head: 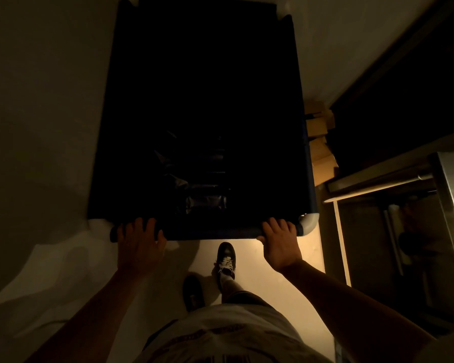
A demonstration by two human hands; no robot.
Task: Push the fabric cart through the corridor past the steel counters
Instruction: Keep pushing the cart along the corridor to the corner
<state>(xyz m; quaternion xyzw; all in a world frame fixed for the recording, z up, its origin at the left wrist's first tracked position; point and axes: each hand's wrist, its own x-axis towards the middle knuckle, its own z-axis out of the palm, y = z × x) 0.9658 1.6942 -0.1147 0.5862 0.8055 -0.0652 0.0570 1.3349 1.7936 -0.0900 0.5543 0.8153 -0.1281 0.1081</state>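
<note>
Fabric cart, mid-corridor, steel counter alongside at right: left hand and right hand curled closed over its near rail; passage apparently underway, unfinished.

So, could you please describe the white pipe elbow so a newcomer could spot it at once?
Start at the big dark fabric cart filling the corridor. Follow its near rail to the corner just beyond the right hand. The white pipe elbow there is the only pale, curved piece on that dark rail.
</note>
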